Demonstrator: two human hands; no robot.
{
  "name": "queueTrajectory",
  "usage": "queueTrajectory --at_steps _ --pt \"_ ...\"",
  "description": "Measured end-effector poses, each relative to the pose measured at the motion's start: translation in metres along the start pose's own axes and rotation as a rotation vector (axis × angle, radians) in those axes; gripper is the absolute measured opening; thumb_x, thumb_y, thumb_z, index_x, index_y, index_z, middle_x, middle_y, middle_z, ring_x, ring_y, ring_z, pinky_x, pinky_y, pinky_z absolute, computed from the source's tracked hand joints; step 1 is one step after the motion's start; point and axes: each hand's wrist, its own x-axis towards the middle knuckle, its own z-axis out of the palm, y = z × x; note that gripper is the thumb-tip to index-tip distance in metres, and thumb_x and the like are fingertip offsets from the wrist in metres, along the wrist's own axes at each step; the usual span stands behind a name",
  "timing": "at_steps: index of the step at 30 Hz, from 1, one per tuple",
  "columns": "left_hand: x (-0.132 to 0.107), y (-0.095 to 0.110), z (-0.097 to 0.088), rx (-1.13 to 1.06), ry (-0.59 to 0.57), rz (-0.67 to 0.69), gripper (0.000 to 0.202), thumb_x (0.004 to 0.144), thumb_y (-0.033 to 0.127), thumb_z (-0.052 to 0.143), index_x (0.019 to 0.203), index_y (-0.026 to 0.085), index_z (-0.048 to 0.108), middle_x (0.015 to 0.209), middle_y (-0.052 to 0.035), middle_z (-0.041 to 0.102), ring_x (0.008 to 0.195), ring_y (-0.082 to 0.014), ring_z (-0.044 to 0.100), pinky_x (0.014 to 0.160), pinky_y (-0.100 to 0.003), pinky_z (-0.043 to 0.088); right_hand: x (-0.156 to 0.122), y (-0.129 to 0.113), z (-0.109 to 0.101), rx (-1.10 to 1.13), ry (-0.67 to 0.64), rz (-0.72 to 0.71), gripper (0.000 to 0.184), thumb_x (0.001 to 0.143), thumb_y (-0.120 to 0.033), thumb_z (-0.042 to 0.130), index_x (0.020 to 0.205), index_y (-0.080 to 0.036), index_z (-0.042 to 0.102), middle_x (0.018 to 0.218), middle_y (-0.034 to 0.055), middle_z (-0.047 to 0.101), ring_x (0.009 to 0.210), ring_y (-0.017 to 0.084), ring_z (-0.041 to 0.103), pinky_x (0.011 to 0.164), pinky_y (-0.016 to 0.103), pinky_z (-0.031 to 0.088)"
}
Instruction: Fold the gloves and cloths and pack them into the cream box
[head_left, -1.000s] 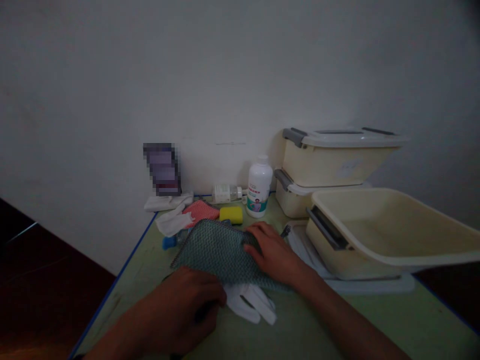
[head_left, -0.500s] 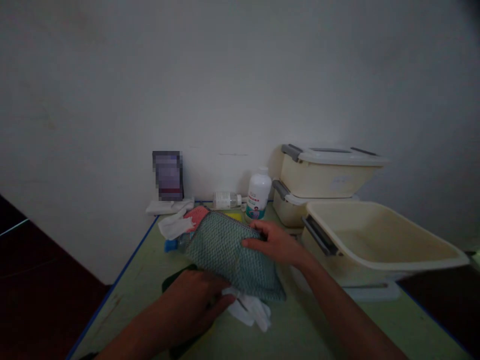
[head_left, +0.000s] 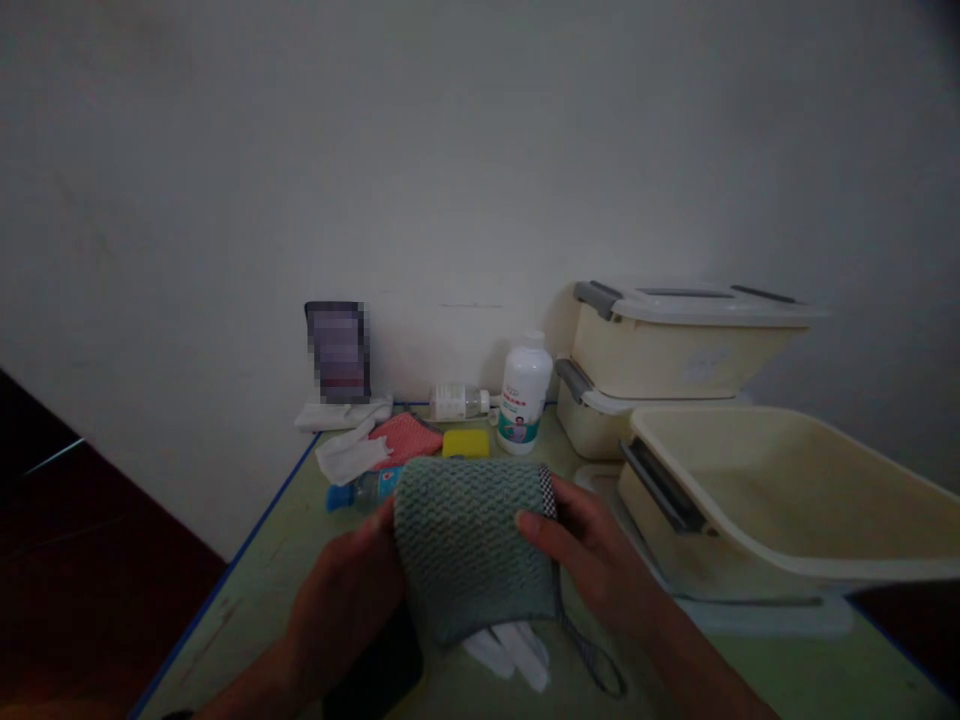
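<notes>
A blue-green knitted cloth with a checked hem and a hanging loop is held up over the table, its textured face toward me. My left hand grips its left edge, the fingertips hidden behind it. My right hand pinches the hemmed right edge, thumb in front and fingers behind. Below the cloth, a pair of white gloves lies partly covered. A dark pad with a yellow edge sits under my left hand. Beyond it lies a clear bottle with a blue cap.
A red cloth, a white glove and a yellow sponge lie further back. A white bottle stands near a lying clear bottle. On the right are an open cream bin and stacked lidded boxes.
The cloth has been turned and pulled closer; its hem now faces right and the loop hangs out. My left hand has risen onto its left edge. The sponge and red cloth show more.
</notes>
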Motion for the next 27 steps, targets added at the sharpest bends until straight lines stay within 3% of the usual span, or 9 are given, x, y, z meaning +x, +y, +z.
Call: queueTrajectory --at_steps 4,6,9,14,16,19,21,24,27 --pt "0.003 0.003 0.003 -0.115 0.158 -0.099 0.054 0.08 0.033 0.06 0.129 0.024 0.038 0.109 -0.0057 0.067 0.1 -0.023 0.062 0.088 -0.036 0.048 0.0 0.003 0.005 -0.033 0.048 0.003 0.015 0.084 -0.033 0.057 0.091 -0.02 0.058 0.084 0.0014 0.063 0.08 0.015 0.06 0.073 0.029 0.048" --pt "0.004 0.006 0.003 -0.181 0.262 -0.161 0.066 0.076 0.029 0.067 0.131 0.024 0.03 0.102 -0.005 0.069 0.094 -0.0234 0.065 0.083 -0.036 0.051 0.001 0.006 0.007 0.013 0.101 0.007 0.015 0.082 -0.03 0.059 0.092 -0.022 0.052 0.082 -0.0003 0.063 0.078 0.014 0.06 0.071 0.028 0.048" --pt "0.006 0.012 0.002 -0.185 0.334 -0.143 0.077 0.075 0.025 0.069 0.134 0.029 0.02 0.09 -0.001 0.071 0.083 -0.0223 0.067 0.074 -0.034 0.053 0.001 0.009 0.008 0.062 0.145 0.008 0.036 0.08 -0.023 0.062 0.109 -0.027 0.041 0.087 -0.0011 0.065 0.076 0.013 0.061 0.068 0.028 0.049" --pt "0.0 0.018 -0.004 0.032 0.354 0.028 0.052 0.072 0.023 0.07 0.118 0.028 0.047 0.112 -0.0042 0.065 0.099 -0.0236 0.062 0.081 -0.032 0.05 -0.005 0.003 0.005 -0.143 0.131 -0.099 0.075 0.079 -0.016 0.06 0.138 -0.03 0.017 0.091 0.0007 0.065 0.086 0.016 0.062 0.083 0.038 0.047" --pt "-0.004 0.016 -0.01 0.236 0.364 0.138 0.046 0.072 0.024 0.069 0.114 0.029 0.053 0.116 -0.003 0.062 0.105 -0.025 0.058 0.087 -0.034 0.048 -0.007 0.0 0.002 -0.306 0.127 -0.138 0.075 0.077 -0.017 0.063 0.139 -0.031 0.023 0.096 0.0021 0.065 0.091 0.018 0.061 0.086 0.039 0.047" --pt "-0.008 0.012 -0.02 0.624 0.367 0.283 0.043 0.072 0.024 0.068 0.113 0.032 0.055 0.112 -0.0021 0.062 0.105 -0.0257 0.057 0.093 -0.037 0.043 -0.005 -0.003 -0.001 -0.615 0.159 -0.295 0.05 0.077 -0.018 0.065 0.122 -0.032 0.052 0.099 0.0021 0.065 0.092 0.019 0.061 0.082 0.036 0.048" --pt "-0.008 0.011 -0.024 0.796 0.378 0.362 0.04 0.075 0.022 0.064 0.113 0.032 0.056 0.105 -0.0033 0.062 0.096 -0.0239 0.058 0.088 -0.036 0.045 -0.004 -0.005 -0.002 -0.761 0.172 -0.424 0.038 0.078 -0.016 0.063 0.112 -0.032 0.06 0.094 0.0015 0.066 0.087 0.018 0.06 0.076 0.034 0.049" --pt "-0.008 0.016 -0.024 0.877 0.397 0.467 0.031 0.077 0.018 0.059 0.105 0.03 0.063 0.087 -0.0027 0.054 0.079 -0.0193 0.055 0.073 -0.03 0.047 -0.005 -0.009 -0.002 -0.864 0.214 -0.562 0.032 0.077 -0.013 0.063 0.104 -0.031 0.063 0.085 0.0018 0.062 0.083 0.018 0.059 0.071 0.034 0.049" --pt "-0.01 0.024 -0.021 0.768 0.46 0.475 0.012 0.075 0.024 0.062 0.084 0.027 0.069 0.087 -0.0034 0.047 0.087 -0.0219 0.049 0.078 -0.033 0.045 -0.011 -0.015 0.001 -0.868 0.33 -0.583 0.022 0.073 -0.014 0.066 0.087 -0.03 0.065 0.094 0.0042 0.056 0.094 0.023 0.055 0.079 0.041 0.047"
